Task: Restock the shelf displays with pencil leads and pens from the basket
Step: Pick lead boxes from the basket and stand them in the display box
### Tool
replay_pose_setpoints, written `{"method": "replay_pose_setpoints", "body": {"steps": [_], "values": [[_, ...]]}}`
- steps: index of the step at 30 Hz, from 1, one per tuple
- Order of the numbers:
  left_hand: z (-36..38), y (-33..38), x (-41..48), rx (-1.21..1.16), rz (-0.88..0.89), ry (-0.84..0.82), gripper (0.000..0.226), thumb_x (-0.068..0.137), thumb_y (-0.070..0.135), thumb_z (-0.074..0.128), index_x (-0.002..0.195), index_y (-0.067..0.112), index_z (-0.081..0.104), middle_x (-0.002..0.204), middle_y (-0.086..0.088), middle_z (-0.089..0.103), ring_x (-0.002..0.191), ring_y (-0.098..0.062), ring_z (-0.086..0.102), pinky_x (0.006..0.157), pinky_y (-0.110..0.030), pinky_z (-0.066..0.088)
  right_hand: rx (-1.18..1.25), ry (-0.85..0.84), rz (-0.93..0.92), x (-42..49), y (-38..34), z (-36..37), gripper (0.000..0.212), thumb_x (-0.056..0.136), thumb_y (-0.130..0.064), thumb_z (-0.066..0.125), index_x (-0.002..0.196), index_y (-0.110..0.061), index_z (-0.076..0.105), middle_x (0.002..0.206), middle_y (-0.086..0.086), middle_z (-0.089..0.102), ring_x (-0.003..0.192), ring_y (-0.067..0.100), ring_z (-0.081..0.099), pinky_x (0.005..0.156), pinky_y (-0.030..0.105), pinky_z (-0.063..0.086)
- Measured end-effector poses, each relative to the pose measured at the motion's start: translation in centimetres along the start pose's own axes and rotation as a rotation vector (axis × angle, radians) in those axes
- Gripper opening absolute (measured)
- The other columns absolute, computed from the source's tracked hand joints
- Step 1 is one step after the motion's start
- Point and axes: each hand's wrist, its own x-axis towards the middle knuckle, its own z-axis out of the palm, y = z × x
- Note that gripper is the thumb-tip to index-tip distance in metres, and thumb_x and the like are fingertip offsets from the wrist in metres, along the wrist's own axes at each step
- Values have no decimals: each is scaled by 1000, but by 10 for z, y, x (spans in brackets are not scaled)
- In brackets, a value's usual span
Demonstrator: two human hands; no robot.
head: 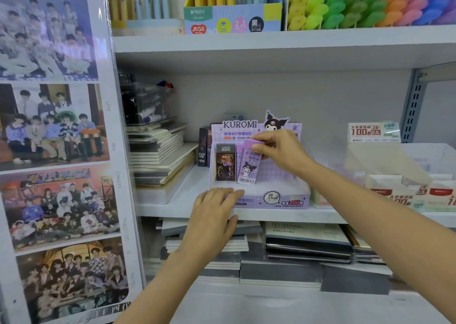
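Lead pack held at display box

Right hand (278, 150) grasps a purple lead pack (249, 165) at its top end, thumb in front and fingers curled behind. I see the pack upright, hanging below the grip with its lower edge down inside the Kuromi display box (283, 200), just right of a dark lead pack (225, 163) that stands in the box's left slot. The two packs look side by side; I cannot tell whether they touch.

Left hand (212, 215) lies flat and released, fingers extended, resting on the box's front left corner and the shelf (172, 207) edge. It holds nothing.

Left of the box, a stack of notebooks (158, 155) lies on the same shelf. To the right stands a second lead display (375, 132).
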Motion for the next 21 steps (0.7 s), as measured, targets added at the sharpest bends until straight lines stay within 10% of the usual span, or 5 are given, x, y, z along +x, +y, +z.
{"method": "replay_pose_setpoints", "body": {"steps": [7,16,21], "values": [[0,1,0,27,17,-2,53,97,26,46,148,28,32,143,6,43,134,-12,34,121,-33,4,-191,24,-106,4,-2,15,22,88,-15,69,109,-18,67,90,-6,64,75,1,57,68,9,45],[-2,3,2,8,7,2,55,97,29,47,149,26,30,147,3,40,137,-16,31,121,-35,6,-323,26,-36,-4,-1,26,34,90,-21,67,123,-17,63,109,3,47,95,14,48,91,35,47],[6,26,-25,-62,57,248,43,84,10,63,127,7,57,124,-13,58,114,-32,52,95,-43,42,-127,166,-208,-71,-13,11,31,93,-21,62,123,-13,63,106,2,57,90,14,56,81,25,48]]}}
